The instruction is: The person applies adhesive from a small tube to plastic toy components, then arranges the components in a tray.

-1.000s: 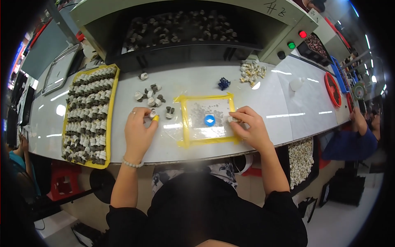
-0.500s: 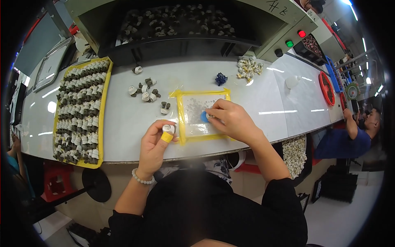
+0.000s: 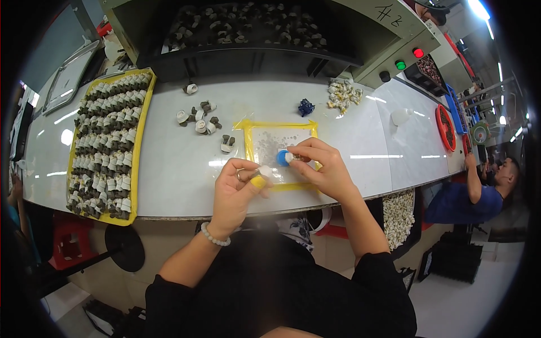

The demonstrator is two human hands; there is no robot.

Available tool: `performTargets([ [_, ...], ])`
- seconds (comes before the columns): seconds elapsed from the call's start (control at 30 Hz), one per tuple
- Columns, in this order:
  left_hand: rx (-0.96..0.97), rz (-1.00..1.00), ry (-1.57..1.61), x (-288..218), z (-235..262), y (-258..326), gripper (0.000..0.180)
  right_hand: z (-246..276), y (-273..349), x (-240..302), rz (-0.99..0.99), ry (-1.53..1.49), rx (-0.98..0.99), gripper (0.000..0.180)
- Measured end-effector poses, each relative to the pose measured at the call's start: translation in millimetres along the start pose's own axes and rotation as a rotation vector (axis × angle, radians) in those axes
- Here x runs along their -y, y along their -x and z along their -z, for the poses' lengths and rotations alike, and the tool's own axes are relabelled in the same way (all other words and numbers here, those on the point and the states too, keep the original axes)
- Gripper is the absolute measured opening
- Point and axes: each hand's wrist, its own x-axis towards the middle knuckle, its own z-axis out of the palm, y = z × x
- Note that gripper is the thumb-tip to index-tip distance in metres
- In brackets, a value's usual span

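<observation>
White table (image 3: 180, 174), a white piece (image 3: 289, 158) pinched beside a blue disc (image 3: 282, 157)

Below the table's front edge (image 3: 169, 218), on the right, a dark bin (image 3: 417, 218) holds many small white pieces (image 3: 399, 217). That edge runs in a curve under both forearms.

Just beyond it, the left hand (image 3: 232, 191), with a beaded bracelet (image 3: 214, 234) at the wrist, presses thumb and fingers together around a second piece (image 3: 264, 170). That piece is pale and blurred, close to the yellow band (image 3: 258, 181) on the thumb.

The right hand (image 3: 327, 172) pinches the white piece between thumb and fingertips, at the right side of the blue disc; whether piece and disc touch, I cannot tell. Both are over a yellow-taped square (image 3: 290, 186) covered in dark spots.

Bare white tabletop separates the left hand from a yellow tray (image 3: 146, 112) packed with rows of white-and-dark pieces (image 3: 107, 141). More bare surface stretches right of the right hand.

Farther back are a loose cluster (image 3: 201, 125) of similar pieces, a dark blue lump (image 3: 306, 107) and a heap (image 3: 344, 96) of white and yellowish bits. At the back, a pale machine (image 3: 366, 70) has red and green lights (image 3: 418, 53) and large dark handwriting (image 3: 389, 15).
</observation>
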Motion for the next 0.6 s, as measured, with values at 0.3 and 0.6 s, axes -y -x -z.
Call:
performTargets([
  [0.3, 0.044, 0.063, -0.015, -3, 4, -3, 0.022, -8, 14, 4, -0.143, -0.476, 0.007, 0.025],
  [0.6, 0.093, 0.061, -0.042, -2, 7, -3, 0.022, -7, 10, 21, -0.087, -0.442, 0.028, 0.025],
])
